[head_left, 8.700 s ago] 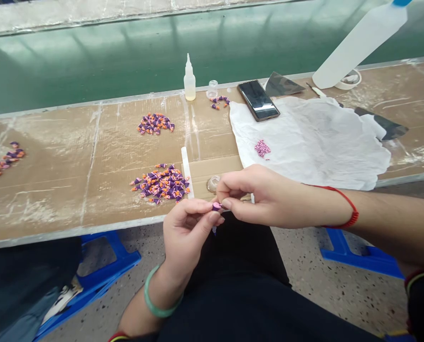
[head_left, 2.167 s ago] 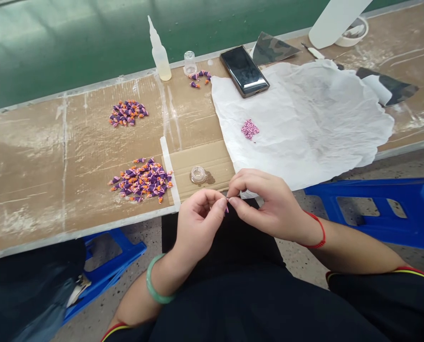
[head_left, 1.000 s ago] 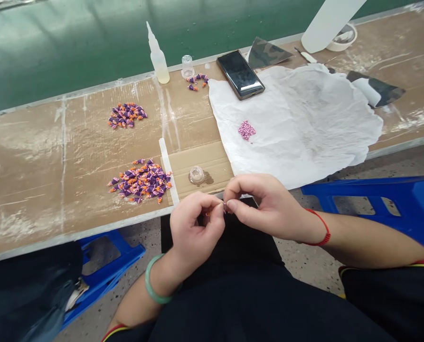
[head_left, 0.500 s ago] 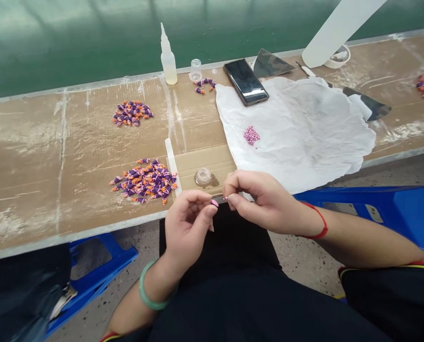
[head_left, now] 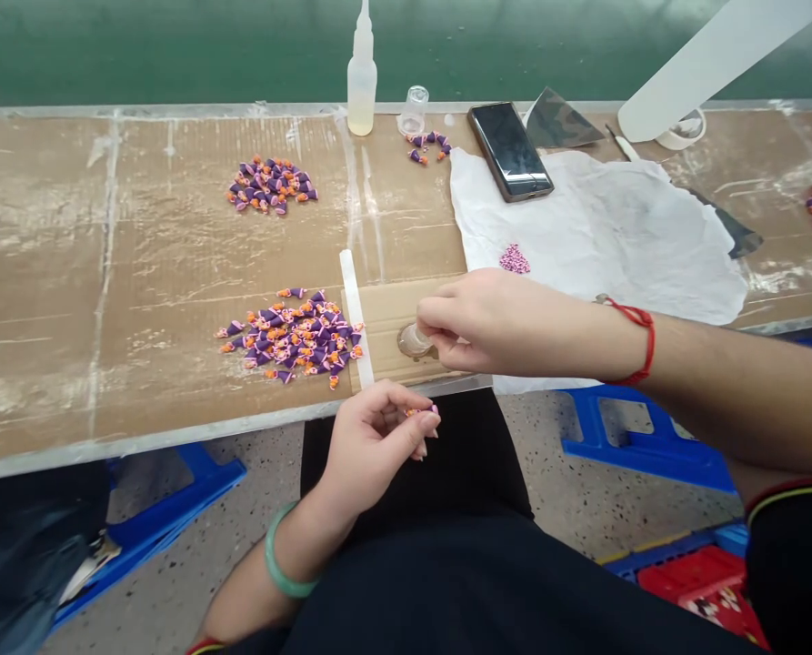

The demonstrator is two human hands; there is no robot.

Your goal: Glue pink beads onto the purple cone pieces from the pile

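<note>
Person's L hand (head_left: 371, 441) is up over the lap, just off the near edge of the tabletop (head_left: 174, 255), thumb & index fingers closed on a sm purple/pink piece (head_left: 434, 408), mostly hidden btwn them. R hand (head_left: 501, 318) is out over the cardboard (head_left: 392, 305), fingers bunched together at the clear dish (head_left: 412, 341); tips partly hidden, so can't tell if they've hold of anything or touch the dish. To the L, a near pile (head_left: 296, 337) of purple/orange pcs sits right up against the white strip (head_left: 355, 309); a far pile (head_left: 269, 185) of similar pcs lies behind. Bottle (head_left: 361, 95) stands upright at the back, w/ clear cap (head_left: 415, 111) next to it. On the R, tiny pink bits (head_left: 514, 258) lie on the white sheet (head_left: 624, 236), phone (head_left: 511, 150) at its back L corner
</note>
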